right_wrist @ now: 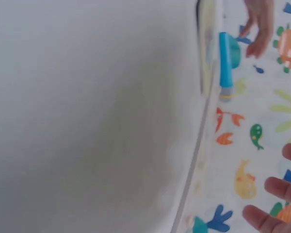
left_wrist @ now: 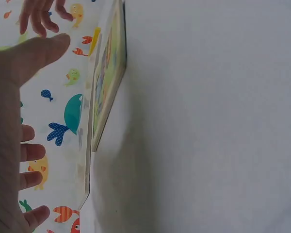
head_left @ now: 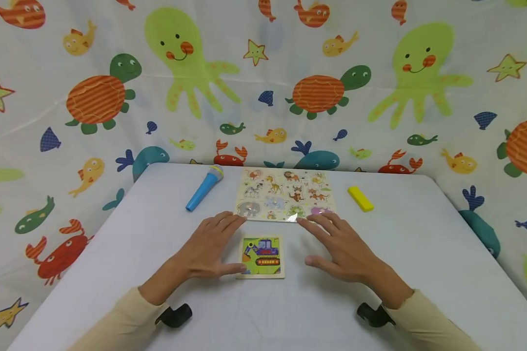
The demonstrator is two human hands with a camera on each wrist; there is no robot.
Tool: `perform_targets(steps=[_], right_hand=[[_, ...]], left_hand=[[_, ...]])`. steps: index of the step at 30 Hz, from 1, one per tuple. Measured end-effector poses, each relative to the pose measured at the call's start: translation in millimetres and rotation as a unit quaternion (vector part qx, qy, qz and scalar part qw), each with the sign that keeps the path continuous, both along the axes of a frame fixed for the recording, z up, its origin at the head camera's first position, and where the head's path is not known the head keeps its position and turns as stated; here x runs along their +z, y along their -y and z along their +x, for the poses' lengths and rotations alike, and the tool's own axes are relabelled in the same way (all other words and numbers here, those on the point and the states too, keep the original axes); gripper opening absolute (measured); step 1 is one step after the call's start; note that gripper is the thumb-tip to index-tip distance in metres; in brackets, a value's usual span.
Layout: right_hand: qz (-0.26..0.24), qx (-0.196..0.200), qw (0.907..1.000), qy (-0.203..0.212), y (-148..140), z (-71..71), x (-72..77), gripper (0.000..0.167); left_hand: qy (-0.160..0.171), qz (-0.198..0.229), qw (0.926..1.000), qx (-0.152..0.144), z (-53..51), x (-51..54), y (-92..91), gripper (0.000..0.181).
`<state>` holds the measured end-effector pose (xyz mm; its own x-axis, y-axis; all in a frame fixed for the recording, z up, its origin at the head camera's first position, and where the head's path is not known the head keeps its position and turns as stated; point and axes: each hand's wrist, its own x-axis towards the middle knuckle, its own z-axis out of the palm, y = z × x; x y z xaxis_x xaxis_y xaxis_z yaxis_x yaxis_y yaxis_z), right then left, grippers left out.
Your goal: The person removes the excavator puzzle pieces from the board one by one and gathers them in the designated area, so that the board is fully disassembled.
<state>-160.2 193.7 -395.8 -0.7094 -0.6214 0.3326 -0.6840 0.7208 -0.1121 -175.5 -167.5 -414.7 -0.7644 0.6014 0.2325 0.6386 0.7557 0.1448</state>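
A small square wooden puzzle [head_left: 270,249] with a purple excavator on green lies flat on the table between the two hands. My left hand [head_left: 211,248] hovers at its left side, fingers spread, its thumb overlapping the puzzle's edge in the head view. My right hand [head_left: 344,248] is held out to the right of the puzzle, fingers apart and holding nothing. Behind both hands lies a larger animal peg puzzle [head_left: 285,192]; the fingertips come near its front edge. In the left wrist view the small puzzle [left_wrist: 109,77] appears edge-on, apart from the left thumb.
A blue toy microphone [head_left: 204,189] lies at the back left of the white table [head_left: 263,317]. At the back right is a yellow block [head_left: 360,199]. A curtain [head_left: 263,97] printed with sea animals hangs behind the table.
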Motion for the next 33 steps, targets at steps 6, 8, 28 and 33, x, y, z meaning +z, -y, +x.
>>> perform_targets(steps=[6,8,28,33], right_hand=[[-0.045,-0.005,0.9986,0.028,15,-3.7,0.0,0.083],[-0.065,-0.010,0.9970,0.042,19,-4.7,-0.7,0.082],[-0.200,-0.001,0.9655,0.166,66,-3.9,-3.4,0.070],[-0.208,0.018,0.9601,0.186,79,-9.8,-3.8,0.064]], left_hand=[[0.041,0.033,0.9985,0.013,0.4,-4.3,-0.7,0.097],[0.056,0.037,0.9976,0.019,0.4,-5.2,-0.6,0.098],[0.150,0.025,0.9869,0.053,3.1,-26.6,-0.4,0.107],[0.151,0.042,0.9860,0.056,2.3,-25.4,-2.3,0.105]])
